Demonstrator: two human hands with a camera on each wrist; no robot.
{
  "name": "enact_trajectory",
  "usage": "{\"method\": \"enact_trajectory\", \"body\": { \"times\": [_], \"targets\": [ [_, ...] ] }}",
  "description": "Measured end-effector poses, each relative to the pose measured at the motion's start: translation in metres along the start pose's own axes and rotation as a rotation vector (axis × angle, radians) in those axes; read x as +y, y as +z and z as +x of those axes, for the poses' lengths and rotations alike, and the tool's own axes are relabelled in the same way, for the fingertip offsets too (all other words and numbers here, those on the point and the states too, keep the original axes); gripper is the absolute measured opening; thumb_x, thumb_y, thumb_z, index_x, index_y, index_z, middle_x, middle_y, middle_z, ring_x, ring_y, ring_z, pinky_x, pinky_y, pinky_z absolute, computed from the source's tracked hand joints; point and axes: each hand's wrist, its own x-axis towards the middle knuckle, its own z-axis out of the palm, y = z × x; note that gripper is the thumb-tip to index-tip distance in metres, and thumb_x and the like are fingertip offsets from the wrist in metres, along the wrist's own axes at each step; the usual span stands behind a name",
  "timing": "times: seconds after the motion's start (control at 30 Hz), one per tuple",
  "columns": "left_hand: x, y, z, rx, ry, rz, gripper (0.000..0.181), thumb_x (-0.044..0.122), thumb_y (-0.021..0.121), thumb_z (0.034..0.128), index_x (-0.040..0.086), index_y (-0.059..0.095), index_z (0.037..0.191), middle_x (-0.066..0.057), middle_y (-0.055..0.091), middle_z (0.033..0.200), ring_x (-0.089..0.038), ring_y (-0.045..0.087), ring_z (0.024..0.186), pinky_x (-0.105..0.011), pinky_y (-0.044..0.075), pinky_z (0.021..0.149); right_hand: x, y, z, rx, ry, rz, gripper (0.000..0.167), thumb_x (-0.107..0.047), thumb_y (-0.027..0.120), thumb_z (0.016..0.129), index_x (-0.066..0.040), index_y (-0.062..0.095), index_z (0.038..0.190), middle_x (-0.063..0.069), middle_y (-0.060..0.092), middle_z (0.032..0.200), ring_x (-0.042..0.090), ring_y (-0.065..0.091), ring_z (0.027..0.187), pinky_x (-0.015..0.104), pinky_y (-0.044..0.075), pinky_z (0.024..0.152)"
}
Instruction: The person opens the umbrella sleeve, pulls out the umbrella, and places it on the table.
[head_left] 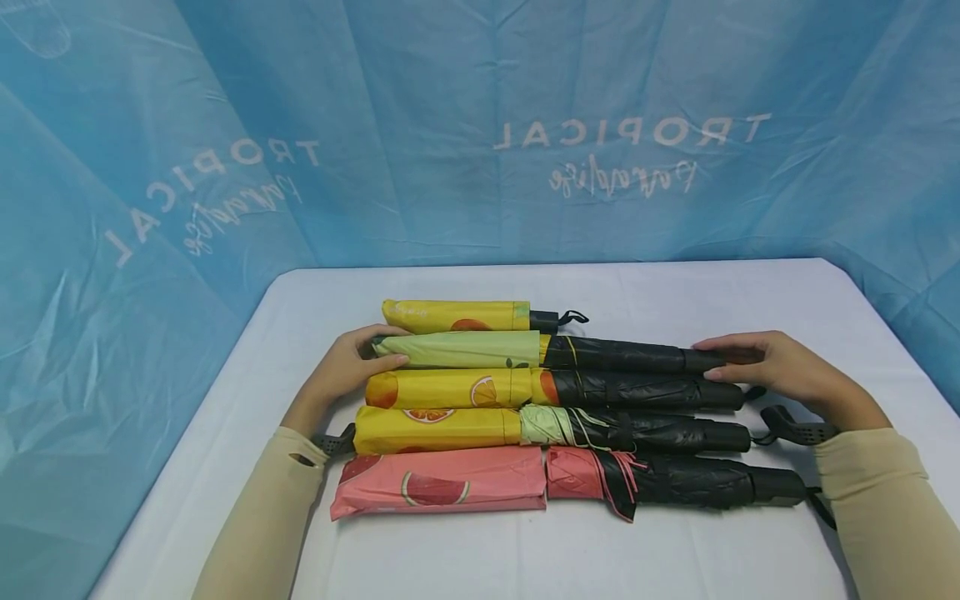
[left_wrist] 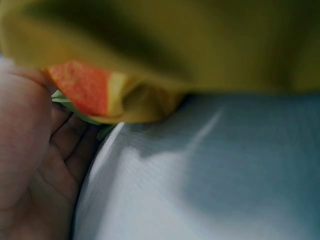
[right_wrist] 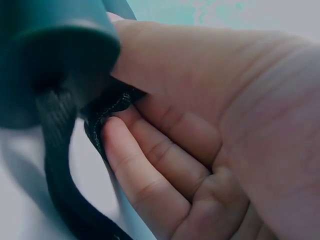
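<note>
Several folding umbrellas lie side by side, sleeves at left and black handles at right. A green-sleeved umbrella (head_left: 457, 349) lies second from the back. My left hand (head_left: 339, 368) grips its sleeve's left end, thumb in front and fingers behind. At its handle end, my right hand (head_left: 787, 367) holds it between thumb and fingers. Just in front lies a yellow umbrella with orange slices (head_left: 442, 389). In the left wrist view, yellow fabric (left_wrist: 145, 102) partly covers the hand's work. The right wrist view has a dark handle (right_wrist: 65, 65) with a strap before the curled fingers (right_wrist: 135, 160).
Behind is a shorter yellow umbrella (head_left: 450, 315). Nearer the front lie another yellow umbrella (head_left: 435, 427) and a pink watermelon-print umbrella (head_left: 480, 478). All rest on a white table (head_left: 600, 558), with a blue printed curtain (head_left: 480, 167) behind and at the sides.
</note>
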Motion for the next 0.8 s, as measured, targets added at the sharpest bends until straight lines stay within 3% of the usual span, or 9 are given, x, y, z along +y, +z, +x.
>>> {"method": "enact_trajectory", "body": {
  "times": [0.47,0.6,0.67,0.8],
  "targets": [
    [-0.003,-0.001,0.002,0.001,0.003,0.009,0.049,0.049,0.079,0.0883,0.024,0.068,0.129,-0.002,0.062,0.134,-0.024,0.05,0.128,-0.055,0.031,0.116,0.01,-0.006,-0.005,-0.02,0.032,0.025,0.062,-0.043,0.074,0.094,-0.012,0.057,0.146,0.021,0.049,0.151,0.046,0.047,0.135,0.062,0.048,0.098],
    [-0.002,-0.001,0.001,0.002,-0.001,0.005,0.05,0.05,0.079,0.0881,0.024,0.068,0.13,-0.002,0.062,0.134,-0.025,0.051,0.127,-0.055,0.032,0.116,0.013,-0.009,-0.008,-0.018,0.031,0.013,0.061,-0.041,0.073,0.095,-0.012,0.056,0.146,0.021,0.049,0.15,0.044,0.049,0.134,0.053,0.053,0.093],
    [-0.001,-0.001,0.001,0.002,-0.002,0.005,0.05,0.05,0.079,0.088,0.024,0.068,0.13,-0.002,0.062,0.134,-0.025,0.051,0.127,-0.055,0.032,0.115,0.013,-0.011,-0.01,-0.012,0.031,0.007,0.061,-0.041,0.073,0.095,-0.012,0.056,0.146,0.02,0.05,0.15,0.036,0.052,0.132,0.045,0.055,0.091],
    [0.001,-0.001,0.0,0.005,-0.008,0.004,0.051,0.051,0.079,0.0874,0.024,0.068,0.13,-0.002,0.062,0.134,-0.025,0.051,0.126,-0.054,0.033,0.115,0.014,-0.012,-0.011,-0.014,0.024,0.013,0.061,-0.04,0.074,0.095,-0.012,0.057,0.146,0.019,0.051,0.149,0.005,0.056,0.12,0.032,0.055,0.085]
  ]
}}
